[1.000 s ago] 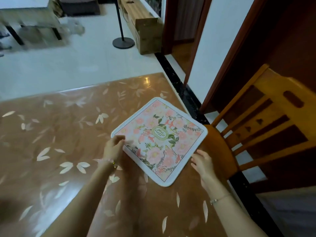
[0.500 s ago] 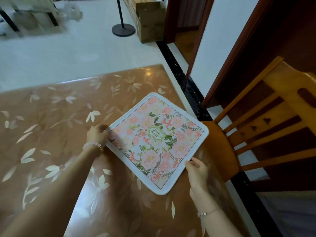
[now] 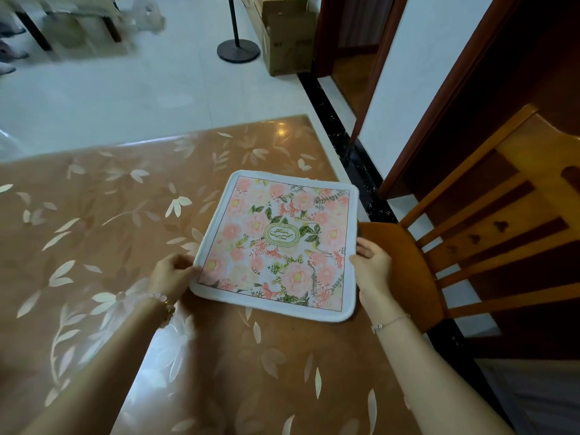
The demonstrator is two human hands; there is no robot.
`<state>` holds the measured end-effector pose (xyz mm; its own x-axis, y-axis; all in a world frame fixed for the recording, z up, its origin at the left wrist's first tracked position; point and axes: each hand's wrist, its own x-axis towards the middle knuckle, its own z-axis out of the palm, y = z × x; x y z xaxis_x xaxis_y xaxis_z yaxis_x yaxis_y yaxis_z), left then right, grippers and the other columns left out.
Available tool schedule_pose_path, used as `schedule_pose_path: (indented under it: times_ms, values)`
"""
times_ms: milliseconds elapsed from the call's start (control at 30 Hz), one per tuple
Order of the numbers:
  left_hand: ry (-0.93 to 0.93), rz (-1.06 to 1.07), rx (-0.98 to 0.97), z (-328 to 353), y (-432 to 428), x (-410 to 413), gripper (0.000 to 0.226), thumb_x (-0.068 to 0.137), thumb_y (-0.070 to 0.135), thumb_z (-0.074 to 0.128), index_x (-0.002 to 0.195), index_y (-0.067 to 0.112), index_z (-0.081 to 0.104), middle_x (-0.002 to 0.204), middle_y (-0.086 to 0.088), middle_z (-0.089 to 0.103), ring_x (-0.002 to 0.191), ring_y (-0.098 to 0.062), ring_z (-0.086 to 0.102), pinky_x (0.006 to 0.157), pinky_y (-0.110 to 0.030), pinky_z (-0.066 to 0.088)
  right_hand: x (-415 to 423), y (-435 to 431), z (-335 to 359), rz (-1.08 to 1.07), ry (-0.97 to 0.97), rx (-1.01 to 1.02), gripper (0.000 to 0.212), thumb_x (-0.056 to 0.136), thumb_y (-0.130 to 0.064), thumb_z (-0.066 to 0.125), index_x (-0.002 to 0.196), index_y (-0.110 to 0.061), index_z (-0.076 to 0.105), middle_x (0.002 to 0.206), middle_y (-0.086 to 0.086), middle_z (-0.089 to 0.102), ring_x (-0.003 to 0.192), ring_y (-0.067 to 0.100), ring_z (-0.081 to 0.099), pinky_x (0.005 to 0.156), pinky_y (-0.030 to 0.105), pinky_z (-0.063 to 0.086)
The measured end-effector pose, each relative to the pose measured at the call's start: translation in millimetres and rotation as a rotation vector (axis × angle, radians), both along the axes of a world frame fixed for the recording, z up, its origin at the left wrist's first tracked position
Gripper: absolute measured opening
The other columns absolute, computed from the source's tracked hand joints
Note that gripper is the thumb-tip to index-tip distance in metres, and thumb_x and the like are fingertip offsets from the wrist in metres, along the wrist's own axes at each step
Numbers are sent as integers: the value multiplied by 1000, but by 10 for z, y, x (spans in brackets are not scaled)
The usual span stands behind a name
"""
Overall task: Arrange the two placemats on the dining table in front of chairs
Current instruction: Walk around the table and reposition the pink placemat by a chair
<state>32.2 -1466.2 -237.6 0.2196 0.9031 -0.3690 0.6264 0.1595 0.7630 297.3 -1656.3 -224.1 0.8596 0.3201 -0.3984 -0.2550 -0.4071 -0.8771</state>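
Gripping the placemat [image 3: 279, 243] edges, left hand [image 3: 171, 274] and right hand [image 3: 372, 268] hide their fingertips; chair [image 3: 470, 240] cropped.

Tabletop [image 3: 94, 246]: glossy brown surface with a pale leaf and flower pattern; its far and right edges show.
On it: one floral placemat [image 3: 279, 243] with a white border, lying flat near the right edge, its right side reaching that edge.
Placemat print: pink flowers, green leaves, a green oval emblem in the middle.
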Motion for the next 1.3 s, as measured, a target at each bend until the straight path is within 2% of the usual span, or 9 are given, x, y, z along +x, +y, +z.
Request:
schedule_pose_path:
  times_ms: [100,233,400,567,733,833,1033,1133,1300]
  values:
    - [-49,13,-71,25,-152,-34,14,61,14,71,67,14,59,70,-10,59,67,-25,53,68,-38,45,135,52,14,30,-32,5,32,81,8,55,103,-12,68,84,-7,66,77,9,65,57,23,53]
    - [-49,26,-85,2,-294,-62,17,70,3,71,66,10,57,65,-11,57,61,-24,52,63,-36,46,254,81,1,74,-52,-16,32,83,6,56,112,-4,65,105,10,69,90,21,66,76,38,58]
    - [-41,12,-127,-16,-434,-99,18,71,-3,70,66,5,54,64,-12,55,58,-23,53,53,-29,50,305,38,-38,109,-85,-49,30,83,7,55,111,-1,65,108,15,69,85,20,63,72,34,55]
    - [-32,0,-177,-15,-562,-151,18,69,-4,72,69,0,54,64,-14,57,55,-23,56,39,-17,48,304,-27,-50,134,-105,-97,33,84,10,53,114,2,63,114,18,66,97,25,62,79,31,51]
    - [99,-28,-97,27,-664,-105,16,71,-2,66,82,3,57,77,-13,59,73,-30,58,71,-45,52,326,-230,26,156,-91,-97,34,84,4,56,118,-1,61,117,14,65,98,20,60,71,26,50]
    - [136,-23,1,133,-765,-14,25,74,5,66,97,6,58,86,-10,60,83,-29,58,80,-45,49,343,-418,127,166,-118,-64,28,86,1,57,112,-5,65,110,10,67,89,13,59,67,15,44]
    - [22,-58,50,477,-1222,324,19,80,10,62,99,6,61,94,-11,64,86,-27,61,82,-40,52,410,-695,365,281,-79,37,20,87,-8,59,104,-13,68,87,-5,66,82,7,62,64,16,48]
    - [-100,-77,13,603,-1527,589,7,86,7,55,85,7,62,85,-16,66,74,-28,61,68,-33,49,537,-862,437,316,-40,105,16,88,-13,59,103,-13,66,85,-3,67,81,10,64,67,18,51]
    - [-314,139,-54,776,-2235,1176,19,90,7,49,74,11,59,71,-14,59,61,-22,56,56,-27,43,929,-1204,557,439,8,138,16,92,-18,54,99,-8,64,83,3,65,79,13,62,75,27,53]
